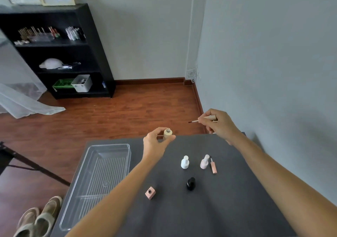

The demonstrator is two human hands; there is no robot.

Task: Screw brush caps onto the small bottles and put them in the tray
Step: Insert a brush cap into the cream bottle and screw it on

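Item: our left hand (156, 142) grips a cream bottle (167, 134), neck open, above the bench (237, 200) edge at 12 o'clock. Right hand (218, 125) pinches its brush cap (209, 118), at 1 o'clock. Light, slick, likely glass; we hold the body. Tray (102, 182) at 9 o'clock.

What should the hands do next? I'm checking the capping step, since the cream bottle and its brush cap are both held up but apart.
Probably bring the right hand leftward and feed the brush cap tip-first into the cream bottle. The left hand holds that bottle with its open neck up, while the brush points toward it across a gap.
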